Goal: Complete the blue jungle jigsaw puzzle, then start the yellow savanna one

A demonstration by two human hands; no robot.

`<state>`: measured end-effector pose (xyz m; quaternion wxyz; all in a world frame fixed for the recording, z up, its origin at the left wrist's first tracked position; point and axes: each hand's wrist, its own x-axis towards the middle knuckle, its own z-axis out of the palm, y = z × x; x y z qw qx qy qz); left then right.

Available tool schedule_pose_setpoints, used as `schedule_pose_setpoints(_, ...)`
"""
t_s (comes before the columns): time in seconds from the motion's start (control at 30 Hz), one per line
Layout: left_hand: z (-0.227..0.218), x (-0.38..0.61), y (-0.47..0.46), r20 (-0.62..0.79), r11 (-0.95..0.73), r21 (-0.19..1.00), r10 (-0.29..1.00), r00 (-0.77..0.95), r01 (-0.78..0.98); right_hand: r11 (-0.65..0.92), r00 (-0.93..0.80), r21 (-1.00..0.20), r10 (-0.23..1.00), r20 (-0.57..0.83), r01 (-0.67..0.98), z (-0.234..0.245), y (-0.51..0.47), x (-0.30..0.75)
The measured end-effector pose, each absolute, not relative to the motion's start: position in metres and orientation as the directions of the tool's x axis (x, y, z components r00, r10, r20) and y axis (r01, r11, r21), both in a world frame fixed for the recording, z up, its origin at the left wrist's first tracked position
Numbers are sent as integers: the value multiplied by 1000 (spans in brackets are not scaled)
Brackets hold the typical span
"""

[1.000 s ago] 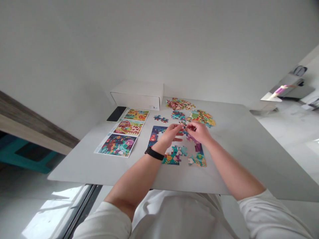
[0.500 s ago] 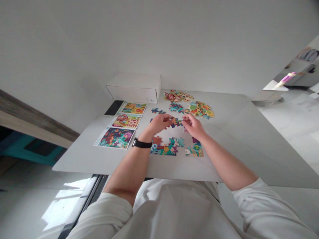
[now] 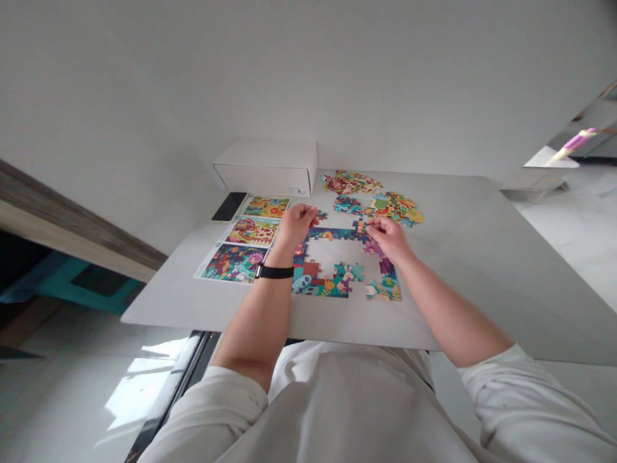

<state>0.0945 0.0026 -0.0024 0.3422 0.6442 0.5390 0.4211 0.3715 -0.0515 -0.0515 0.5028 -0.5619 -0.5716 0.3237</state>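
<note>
Beside puzzle pcs (image 3: 349,183), white box (image 3: 265,168) w/ lid on.

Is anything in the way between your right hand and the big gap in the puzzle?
Nothing tall blocks the way. The right hand is close to the gap, and only flat puzzle pieces lie between them. The left hand is over on the gap's other side.

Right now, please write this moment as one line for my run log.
left hand: beside loose jigsaw piece | right hand: at jigsaw border
</note>
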Motion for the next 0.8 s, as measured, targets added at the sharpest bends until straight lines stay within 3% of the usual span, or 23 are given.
schedule_pose_setpoints(0.2,-2,95,0,165,-164,898,986,34,409,149,151,-931,966,208,335,-57,-47,374)
schedule_pose_setpoints(0.37,-5,111,-9,144,-221,870,969,201,442,161,119,-927,970,212,338,-57,-50,371)
schedule_pose_setpoints(0.53,-20,132,-18,112,-263,903,907,407,339,165,85,-931,976,203,326,-53,-53,369)
schedule_pose_setpoints(0.7,-29,141,-21,66,-231,927,877,477,297,169,10,-919,983,185,356,-49,-56,367)
schedule_pose_setpoints(0.8,-25,136,-21,30,-178,938,895,444,296,236,13,-849,962,274,472,-47,-60,365)
